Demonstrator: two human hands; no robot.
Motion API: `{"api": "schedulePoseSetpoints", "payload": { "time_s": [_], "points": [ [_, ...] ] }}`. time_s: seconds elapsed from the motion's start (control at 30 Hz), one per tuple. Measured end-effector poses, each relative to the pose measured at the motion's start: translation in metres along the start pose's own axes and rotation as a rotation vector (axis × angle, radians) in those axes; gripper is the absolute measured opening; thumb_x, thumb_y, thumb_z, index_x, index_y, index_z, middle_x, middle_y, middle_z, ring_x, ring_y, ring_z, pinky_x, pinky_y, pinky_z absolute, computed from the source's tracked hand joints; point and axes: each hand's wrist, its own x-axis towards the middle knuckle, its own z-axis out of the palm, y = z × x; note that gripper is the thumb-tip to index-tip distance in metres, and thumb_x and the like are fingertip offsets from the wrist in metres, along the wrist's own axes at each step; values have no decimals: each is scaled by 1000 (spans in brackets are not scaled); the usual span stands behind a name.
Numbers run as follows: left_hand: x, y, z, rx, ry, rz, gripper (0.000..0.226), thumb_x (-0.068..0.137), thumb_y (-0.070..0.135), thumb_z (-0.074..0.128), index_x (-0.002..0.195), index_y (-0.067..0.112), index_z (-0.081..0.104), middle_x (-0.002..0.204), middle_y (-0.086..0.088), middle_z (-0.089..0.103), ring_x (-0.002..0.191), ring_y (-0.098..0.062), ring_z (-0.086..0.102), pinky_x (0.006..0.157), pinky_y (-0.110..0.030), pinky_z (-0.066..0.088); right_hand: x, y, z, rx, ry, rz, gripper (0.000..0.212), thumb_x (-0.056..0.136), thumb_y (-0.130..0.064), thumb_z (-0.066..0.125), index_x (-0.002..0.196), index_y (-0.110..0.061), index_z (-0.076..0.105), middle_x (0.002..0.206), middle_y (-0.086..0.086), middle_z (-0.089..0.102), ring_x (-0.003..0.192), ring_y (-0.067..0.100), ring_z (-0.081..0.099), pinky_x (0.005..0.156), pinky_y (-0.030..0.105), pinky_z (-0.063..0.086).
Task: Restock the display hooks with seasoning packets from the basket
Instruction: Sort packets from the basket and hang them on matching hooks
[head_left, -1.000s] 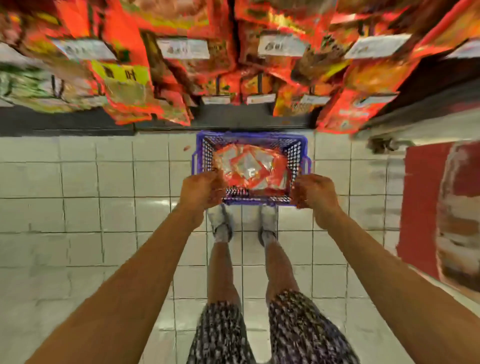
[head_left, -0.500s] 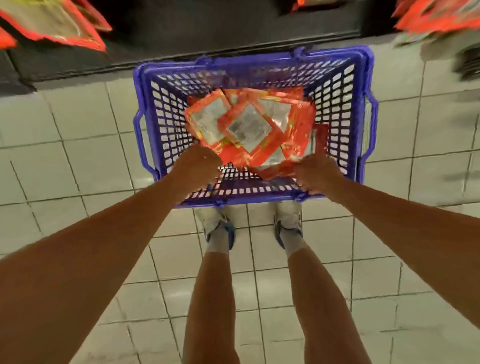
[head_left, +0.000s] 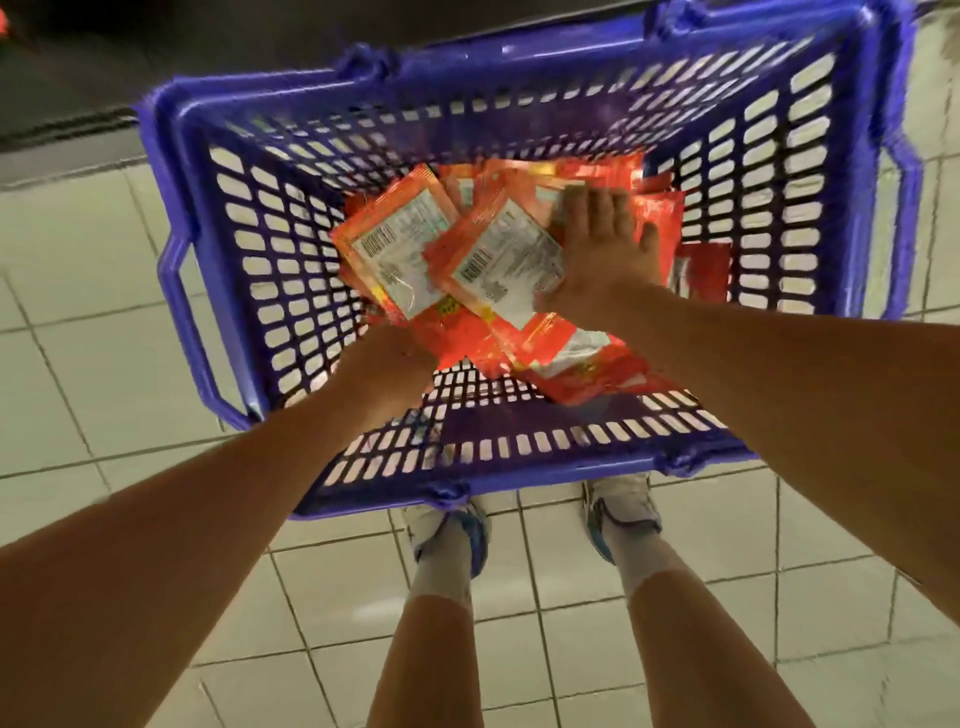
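A blue plastic basket (head_left: 205, 171) stands on the tiled floor in front of my feet. Several orange-red seasoning packets (head_left: 400, 249) lie in a loose heap on its bottom, some with their white printed backs up. My right hand (head_left: 602, 249) lies on top of the heap with its fingers straight and spread. My left hand (head_left: 389, 369) is inside the basket at the near edge of the heap. Its fingers are hidden by the hand and the packets. No display hooks are in view.
The dark base of the display shelf (head_left: 78, 78) runs along the top, just beyond the basket. My shoes (head_left: 452, 530) stand right behind the basket's near wall. Pale floor tiles (head_left: 93, 364) surround the basket left and right.
My head has dropped closer, so the basket fills the view and the hanging packets are out of sight. My right hand moved forward onto the heap; my left hand moved deeper into the basket.
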Motion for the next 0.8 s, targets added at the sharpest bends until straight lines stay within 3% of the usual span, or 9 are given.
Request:
{"api": "schedulePoseSetpoints", "payload": {
  "time_s": [0.1, 0.2, 0.33, 0.4, 0.47, 0.6, 0.67, 0.7, 0.8],
  "points": [
    [-16, 8, -4, -74, -19, -46, 22, 100, 30, 51, 99, 18, 69, 91, -10, 76, 85, -31, 74, 81, -54, 60, -9, 0, 4, 27, 129, 11, 100, 81, -48, 75, 154, -11, 18, 154, 21, 32, 145, 41, 28, 113, 60, 30],
    [-22, 7, -2, -106, -25, -85, 23, 100, 18, 49, 104, 5, 68, 97, -19, 74, 91, -36, 73, 83, -52, 58, -16, 3, 11, 220, 67, 69, 84, 81, -39, 77, 144, -17, 26, 137, 17, 46, 129, 39, 45, 96, 53, 47],
    [-18, 4, 4, -124, -18, -104, 21, 98, 15, 50, 92, 7, 69, 91, -14, 74, 81, -26, 72, 78, -41, 58, -21, 1, 24, 479, 12, 128, 79, 79, -28, 81, 141, -17, 34, 129, 15, 52, 118, 35, 56, 88, 41, 53],
    [-13, 1, 8, -66, -25, -87, 20, 98, 14, 51, 87, 10, 68, 95, -15, 75, 81, -27, 72, 79, -39, 60, -22, 1, 30, 603, 19, 140, 58, 77, -24, 83, 127, -18, 54, 118, 5, 61, 113, 26, 60, 78, 29, 50],
    [-11, 0, 9, 17, 1, -37, 18, 95, 13, 51, 92, 17, 69, 99, -12, 74, 87, -29, 71, 73, -35, 58, -27, 1, 31, 751, -29, 162, 39, 77, -21, 82, 108, -24, 60, 98, -6, 66, 99, 20, 66, 68, 24, 49],
    [-14, 0, 7, 29, 116, 78, 41, 88, 8, 54, 120, 32, 63, 104, 5, 68, 71, -7, 62, 47, -15, 43, -42, 3, 22, 1018, -202, 143, 45, 81, -8, 77, 124, -13, 65, 114, 4, 73, 98, 25, 71, 87, 46, 60],
    [-17, -1, 4, 48, 176, 168, 61, 82, 0, 59, 132, 35, 56, 122, 2, 59, 90, -9, 63, 61, -15, 47, -51, 4, 10, 1253, -297, 179, 43, 84, 4, 72, 125, -9, 66, 117, 12, 74, 102, 32, 72, 94, 54, 57],
    [-18, -2, 2, 119, 195, 220, 75, 80, -3, 62, 142, 35, 48, 136, -3, 51, 110, -18, 60, 75, -23, 52, -54, 5, 2, 1347, -360, 211, 41, 85, 6, 70, 124, -7, 66, 117, 15, 74, 104, 35, 72, 95, 56, 56],
    [-28, 1, -5, 446, 234, 348, 112, 76, 1, 73, 159, 39, 8, 165, -10, 10, 149, -36, 22, 108, -50, 43, -62, 11, -24, 1538, -622, 296, 42, 85, 0, 66, 127, -7, 66, 121, 18, 72, 109, 38, 70, 92, 53, 58]
  ]
}}
